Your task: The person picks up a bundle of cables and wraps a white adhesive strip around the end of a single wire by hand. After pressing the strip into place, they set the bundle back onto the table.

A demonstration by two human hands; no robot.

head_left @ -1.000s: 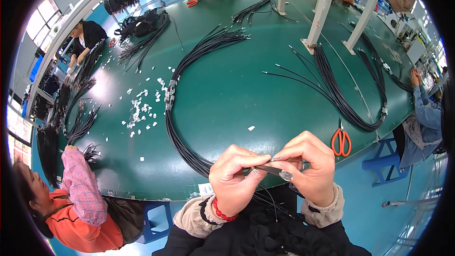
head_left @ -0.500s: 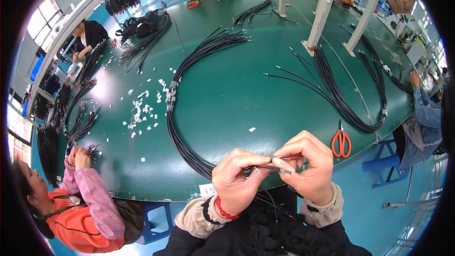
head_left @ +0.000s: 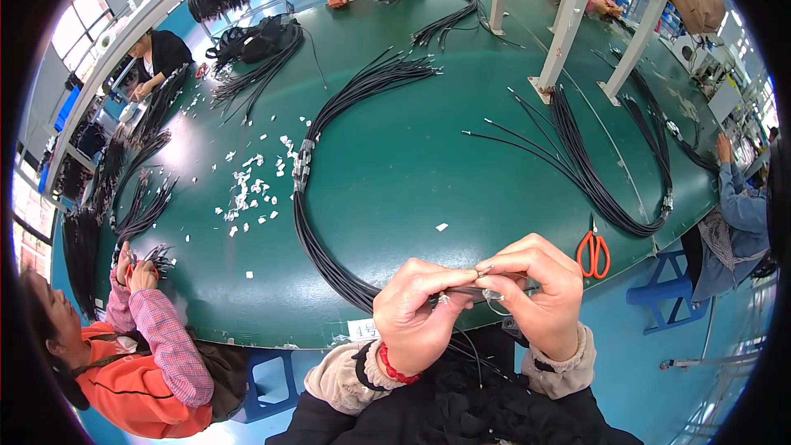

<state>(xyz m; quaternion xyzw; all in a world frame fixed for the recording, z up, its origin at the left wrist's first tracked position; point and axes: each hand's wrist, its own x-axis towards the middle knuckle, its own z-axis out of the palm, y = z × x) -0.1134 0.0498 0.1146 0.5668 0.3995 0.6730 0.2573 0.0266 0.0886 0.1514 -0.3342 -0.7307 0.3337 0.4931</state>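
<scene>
Above the near table edge, my left hand [head_left: 416, 313] and my right hand [head_left: 540, 292] face each other with fingertips almost meeting. Both pinch thin black cable [head_left: 465, 289], one piece of which crosses the gap between them. A small clear scrap shows by each thumb; what it is I cannot make out. The long bundle of black cables [head_left: 317, 259] curves across the table and runs in under my left hand. White tags [head_left: 303, 161] gather around its middle. More black cable ends hang below my hands over dark cloth in my lap.
Orange-handled scissors [head_left: 592, 253] lie right of my hands. Another cable bundle [head_left: 587, 169] curves near white metal posts [head_left: 567, 25]. White scraps [head_left: 247, 189] are scattered at left. A co-worker in an orange vest [head_left: 152, 383] sits at left; others work around the green table [head_left: 395, 189].
My hands stay nearly in place while my fingers shift on the cable. A clear loop now shows below my right thumb. Across the table, a person's hand has lowered to the tabletop.
</scene>
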